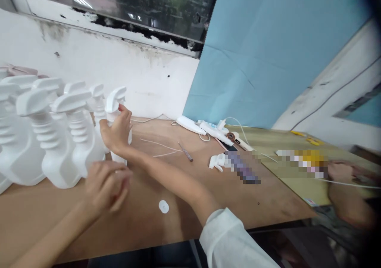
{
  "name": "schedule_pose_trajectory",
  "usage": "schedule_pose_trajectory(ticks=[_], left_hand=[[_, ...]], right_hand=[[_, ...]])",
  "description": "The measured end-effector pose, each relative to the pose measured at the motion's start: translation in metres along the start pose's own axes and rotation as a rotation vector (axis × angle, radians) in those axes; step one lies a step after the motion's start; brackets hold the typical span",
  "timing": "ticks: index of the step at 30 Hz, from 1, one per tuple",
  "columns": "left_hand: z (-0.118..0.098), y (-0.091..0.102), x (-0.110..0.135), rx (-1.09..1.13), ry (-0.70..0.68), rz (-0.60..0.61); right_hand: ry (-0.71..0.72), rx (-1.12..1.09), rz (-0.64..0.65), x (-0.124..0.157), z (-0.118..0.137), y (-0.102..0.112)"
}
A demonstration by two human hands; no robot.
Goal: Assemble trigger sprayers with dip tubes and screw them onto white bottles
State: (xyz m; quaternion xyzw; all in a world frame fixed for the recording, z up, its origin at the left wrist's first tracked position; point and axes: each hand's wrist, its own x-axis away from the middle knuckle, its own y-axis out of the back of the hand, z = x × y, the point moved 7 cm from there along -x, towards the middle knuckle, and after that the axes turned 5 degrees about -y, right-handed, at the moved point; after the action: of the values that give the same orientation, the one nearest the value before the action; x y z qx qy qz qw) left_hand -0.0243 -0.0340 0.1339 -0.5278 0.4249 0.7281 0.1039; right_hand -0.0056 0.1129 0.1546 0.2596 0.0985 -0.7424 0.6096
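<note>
My right hand (pixel 118 130) reaches over to the left and is wrapped round the neck of a white spray bottle (pixel 116 97), below its trigger head. This bottle stands upright at the right end of a group of similar white spray bottles (pixel 61 149). My left hand (pixel 107 184) is nearer to me, above the table and in front of the bottles. Its fingers are curled in, slightly blurred, and nothing shows in them. A small round white disc (pixel 163 207) lies on the brown table (pixel 143 228) to the right of my left hand.
A small thin tool (pixel 186 152) and a white cord lie mid-table. Further right are a white trigger head (pixel 217 161) beside a pixelated item, and a white power strip (pixel 216 132) with cables. Another person's hand (pixel 341 170) is at the yellowish table (pixel 285 180). A wall stands behind.
</note>
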Motion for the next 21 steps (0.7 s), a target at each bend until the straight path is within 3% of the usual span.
schedule_pose_trajectory(ticks=[3,5,8,10,13,17,19,21], left_hand=[[-0.043,-0.045,0.018,0.215,-0.228,0.337],[-0.061,-0.073,0.029,0.287,-0.261,0.568],[-0.074,-0.099,0.036,0.340,-0.238,0.742],[-0.076,-0.109,0.038,0.355,-0.249,0.772],[-0.077,-0.118,0.036,0.362,-0.294,0.779],[-0.073,-0.127,0.025,0.421,-0.275,0.793],[-0.069,-0.132,0.019,0.438,-0.232,0.787],[-0.063,-0.136,0.015,0.434,-0.199,0.762]], right_hand=[[0.001,0.014,0.032,0.006,0.001,0.004],[0.026,0.034,0.061,0.014,0.003,0.014],[0.153,0.078,0.093,0.021,0.002,0.048],[0.256,0.132,0.093,0.017,-0.009,0.087],[0.264,0.329,-0.017,-0.009,-0.052,0.170],[-0.058,0.774,-0.163,-0.048,-0.128,0.293],[-0.145,0.834,-0.160,-0.053,-0.152,0.333],[-0.193,0.872,-0.133,-0.047,-0.168,0.352]])
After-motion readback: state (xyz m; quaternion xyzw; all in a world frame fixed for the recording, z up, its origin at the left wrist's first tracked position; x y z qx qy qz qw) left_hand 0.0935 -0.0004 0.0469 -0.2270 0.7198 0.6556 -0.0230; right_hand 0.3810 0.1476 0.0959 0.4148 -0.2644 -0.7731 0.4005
